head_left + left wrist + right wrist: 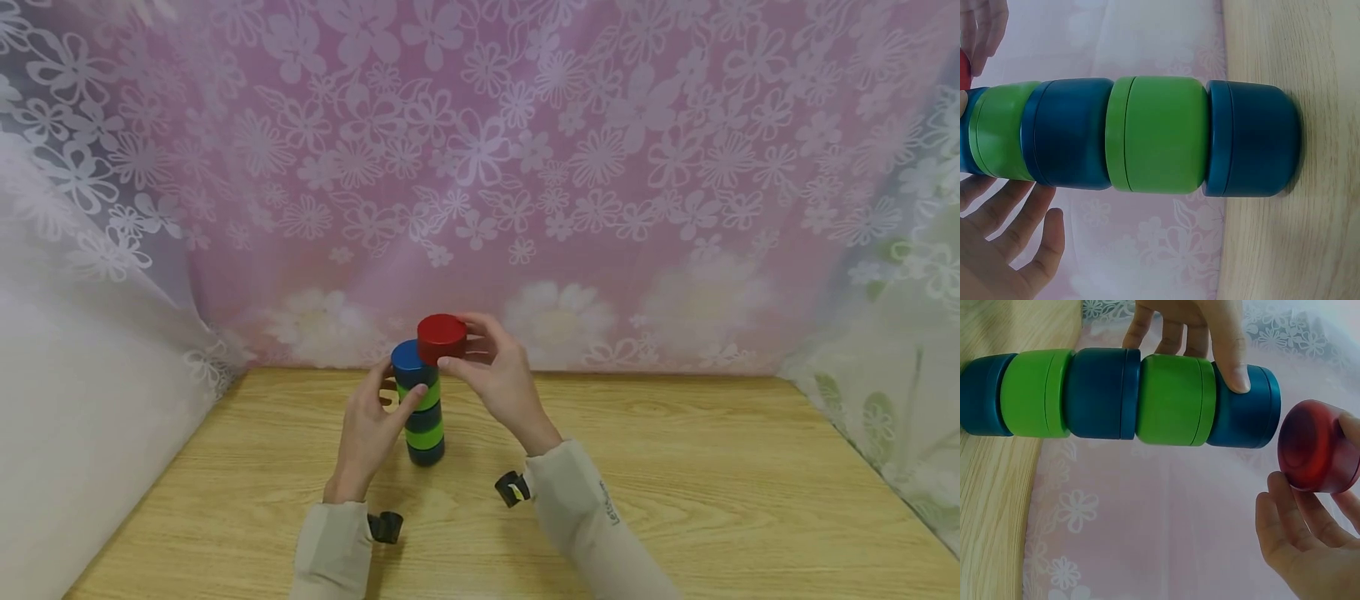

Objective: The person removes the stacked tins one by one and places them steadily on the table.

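Note:
Several round lidded tins stand in one upright column, blue ones alternating with green. The column's base is a blue tin (1257, 139) resting on the wood, and a green tin (1163, 134) sits directly over it. My left hand (366, 433) steadies the upper end, thumb against the top blue tin (1244, 409) and fingers round the far side. With thumb and fingers my right hand (506, 379) grips a red tin (442, 340). In the right wrist view the red tin is tilted, its bottom facing the top blue tin across a narrow gap.
The wood-grain table (675, 483) runs back to a pink flowered cloth (480, 167). Pale cloth walls (75, 375) close in on both sides. A small black device (513, 489) juts from the right wrist, another (386, 527) from the left.

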{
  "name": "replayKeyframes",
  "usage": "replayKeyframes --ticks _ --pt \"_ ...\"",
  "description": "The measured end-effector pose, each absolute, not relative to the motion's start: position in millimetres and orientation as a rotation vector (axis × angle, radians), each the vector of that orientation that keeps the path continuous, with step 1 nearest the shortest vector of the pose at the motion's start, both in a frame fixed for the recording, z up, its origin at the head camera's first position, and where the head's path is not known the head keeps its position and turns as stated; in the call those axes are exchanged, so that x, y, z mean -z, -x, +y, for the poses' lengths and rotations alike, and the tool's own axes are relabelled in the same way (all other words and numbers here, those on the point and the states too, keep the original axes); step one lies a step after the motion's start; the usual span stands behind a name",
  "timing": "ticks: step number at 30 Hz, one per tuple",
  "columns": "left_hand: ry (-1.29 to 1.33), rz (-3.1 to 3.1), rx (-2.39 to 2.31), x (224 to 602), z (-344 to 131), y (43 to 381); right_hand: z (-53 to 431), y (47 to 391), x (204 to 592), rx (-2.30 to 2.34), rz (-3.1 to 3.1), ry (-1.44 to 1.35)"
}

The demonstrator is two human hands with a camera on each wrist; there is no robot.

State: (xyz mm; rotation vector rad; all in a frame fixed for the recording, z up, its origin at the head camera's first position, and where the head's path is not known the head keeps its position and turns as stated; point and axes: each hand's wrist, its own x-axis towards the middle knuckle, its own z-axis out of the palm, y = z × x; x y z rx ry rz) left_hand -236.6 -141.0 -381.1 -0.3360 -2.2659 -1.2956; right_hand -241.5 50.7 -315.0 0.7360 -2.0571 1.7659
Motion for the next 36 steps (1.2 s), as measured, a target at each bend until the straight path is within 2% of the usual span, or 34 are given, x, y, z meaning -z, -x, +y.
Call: replayKeyframes --ticks 36 --pt "0.332 -2.273 1.296 382.0 -140.4 238.0 76.2 234.5 336.9 -1.74 -2.048 -0.728"
